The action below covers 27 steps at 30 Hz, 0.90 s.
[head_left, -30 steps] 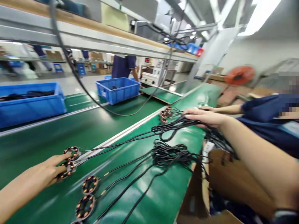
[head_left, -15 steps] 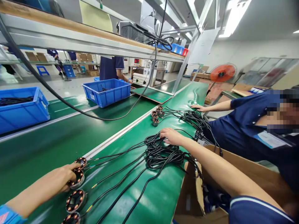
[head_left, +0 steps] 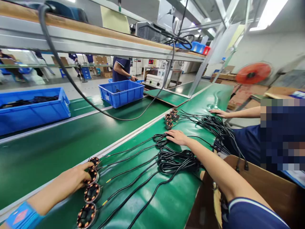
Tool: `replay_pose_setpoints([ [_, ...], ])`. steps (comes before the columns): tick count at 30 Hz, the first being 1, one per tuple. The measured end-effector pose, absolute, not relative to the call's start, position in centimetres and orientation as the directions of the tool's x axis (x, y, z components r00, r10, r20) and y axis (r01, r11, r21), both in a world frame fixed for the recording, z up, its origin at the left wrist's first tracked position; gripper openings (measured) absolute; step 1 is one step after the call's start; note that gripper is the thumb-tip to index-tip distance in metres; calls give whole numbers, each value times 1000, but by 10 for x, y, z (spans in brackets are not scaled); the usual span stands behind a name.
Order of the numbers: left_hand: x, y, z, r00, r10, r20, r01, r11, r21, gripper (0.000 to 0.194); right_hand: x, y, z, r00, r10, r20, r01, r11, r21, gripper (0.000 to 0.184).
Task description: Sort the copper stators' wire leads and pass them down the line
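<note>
A column of several ring-shaped motor stators with copper windings stands on the green belt at lower left. My left hand has its fingers closed on the upper ones, index finger at the farthest stator and the others at the one below. Black cables run from the stators to folded bundles in the middle of the belt. Over the far end of these bundles lies my right hand, its fingers stretched out and touching the cable loops. Its palm side is hidden.
Farther along sits another stator group with cables, near a co-worker's hand. Blue bins stand across the belt. An open cardboard box is at right. A shelf with a hanging cable crosses above.
The camera has turned left, so the scene sits farther right. My right hand has shifted left over the cables, its fingers now flatter. My left hand stays at the upper stators.
</note>
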<state>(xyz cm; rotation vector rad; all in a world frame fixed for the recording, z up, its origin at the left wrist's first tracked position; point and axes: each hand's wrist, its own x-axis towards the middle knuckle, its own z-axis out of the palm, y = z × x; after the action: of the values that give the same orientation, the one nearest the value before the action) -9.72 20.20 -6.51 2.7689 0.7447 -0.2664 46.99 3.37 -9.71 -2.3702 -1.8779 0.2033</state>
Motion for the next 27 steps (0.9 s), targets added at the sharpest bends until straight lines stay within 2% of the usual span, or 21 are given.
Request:
replay_pose_setpoints([
  [2, -94, 198, -58, 852, 433, -293, 507, -821, 262, 34, 467, 17, -106, 218, 974, -59, 959, -225, -171, 55],
  [5, -96, 195, -56, 852, 442, -281, 517, -795, 318, 37, 473, -13, -104, 198, 968, -154, 956, -225, -189, 69],
  [8, -102, 198, -50, 849, 483, -215, 528, -761, 377, 38, 484, -29, -85, 186, 952, -245, 954, -235, -188, 65],
  [10, -101, 206, -36, 832, 544, -103, 529, -726, 439, 32, 482, -25, -62, 216, 954, -206, 956, -250, -156, 55],
  [12, -89, 219, -13, 756, 649, 86, 516, -672, 531, 28, 464, -10, -30, 197, 976, -95, 958, -212, -190, 51],
  [13, -78, 226, 1, 681, 706, 193, 495, -638, 590, 39, 448, 1, -12, 159, 987, -29, 955, -161, -248, 51],
  [14, -64, 234, 17, 584, 757, 293, 456, -604, 653, 57, 428, 14, 8, 96, 994, 49, 936, -73, -343, 49],
  [15, -46, 240, 32, 479, 799, 365, 401, -569, 718, 73, 405, 28, 27, 43, 991, 125, 895, 17, -445, 46],
  [16, -27, 245, 47, 391, 825, 409, 326, -540, 776, 79, 380, 41, 46, -6, 980, 201, 845, 113, -523, 44],
  [18, 11, 248, 75, 290, 843, 453, 140, -505, 852, 77, 329, 69, 79, -75, 938, 339, 743, 280, -608, 41],
  [21, 52, 234, 107, 235, 836, 496, -135, -477, 869, 67, 266, 109, 113, -105, 875, 473, 528, 452, -719, 45],
  [24, 59, 203, 126, 242, 823, 514, -331, -428, 841, 54, 223, 143, 139, -28, 873, 487, 235, 480, -845, 49],
  [27, 42, 164, 141, 295, 817, 496, -441, -344, 829, 55, 191, 170, 169, 30, 927, 374, -104, 375, -921, 52],
])
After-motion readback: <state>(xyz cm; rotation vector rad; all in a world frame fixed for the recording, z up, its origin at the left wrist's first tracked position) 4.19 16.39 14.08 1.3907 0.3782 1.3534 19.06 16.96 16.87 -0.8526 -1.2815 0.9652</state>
